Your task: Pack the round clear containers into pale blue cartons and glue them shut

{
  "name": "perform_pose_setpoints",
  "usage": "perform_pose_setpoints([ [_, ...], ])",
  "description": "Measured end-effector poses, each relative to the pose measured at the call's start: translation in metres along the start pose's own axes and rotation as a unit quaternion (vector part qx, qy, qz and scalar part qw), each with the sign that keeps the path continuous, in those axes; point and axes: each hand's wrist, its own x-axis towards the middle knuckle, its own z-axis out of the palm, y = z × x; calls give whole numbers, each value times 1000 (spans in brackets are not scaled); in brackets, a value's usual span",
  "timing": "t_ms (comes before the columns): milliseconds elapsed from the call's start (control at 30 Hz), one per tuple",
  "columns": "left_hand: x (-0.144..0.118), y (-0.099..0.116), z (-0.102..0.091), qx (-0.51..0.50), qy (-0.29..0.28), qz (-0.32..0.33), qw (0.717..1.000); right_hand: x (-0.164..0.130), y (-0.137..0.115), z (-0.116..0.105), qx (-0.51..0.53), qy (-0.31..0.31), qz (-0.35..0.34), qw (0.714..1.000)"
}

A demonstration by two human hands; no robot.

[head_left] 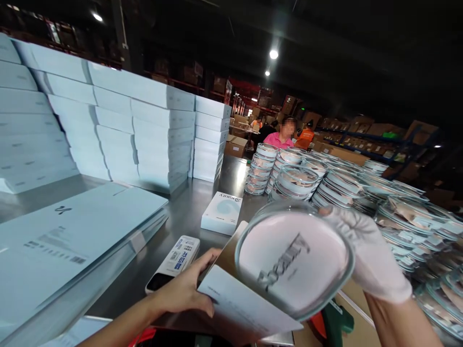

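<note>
Being held up near the front edge of the worktop (pixel 202 202), a round clear case (pixel 294 260) with a pale pink pad inside is being gripped at its right rim by the gloved right hand (pixel 372 255), whose fingers are closed around the edge so that the printed face is tilted toward the camera. An open flat carton (pixel 235 299) is being steadied just below and left of the case by the bare left hand (pixel 186 289), its fingers being curled over the carton's flap and closed on it. The step in hand is judged to be the packing of the case into the carton; the next move would call for the case to be lowered and turned flat so that it is lined up with the carton's mouth, while the flap is being kept open. Both forearms are being reached forward from the near edge, the right wrist being bent back and raised, the left lying low and level. A small handheld device (pixel 173 262) is lying just beyond the left hand. A sealed white box (pixel 222 212) is resting toward the middle of the worktop, tall stacks of white boxes (pixel 144 135) are standing along the far left side, and piles of matching round cases (pixel 325 183) are crowding the right side.
</note>
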Motion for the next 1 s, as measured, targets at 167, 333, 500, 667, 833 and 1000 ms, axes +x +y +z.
perform_pose_setpoints([
  [167,-10,-6,11,-14,58,-8,998,-57,56,15,-44,56,-104,992],
  [333,-25,-17,11,-23,107,-29,994,-100,127,59,155,107,-19,982],
  [500,-39,-13,19,12,145,122,982,-128,145,120,278,93,26,956],
  [667,-38,-6,36,103,235,86,963,-134,140,132,148,166,121,967],
  [833,-35,1,38,99,330,34,938,-124,125,134,192,166,94,963],
  [1000,-40,2,6,191,189,-18,963,-128,153,68,163,103,67,979],
])
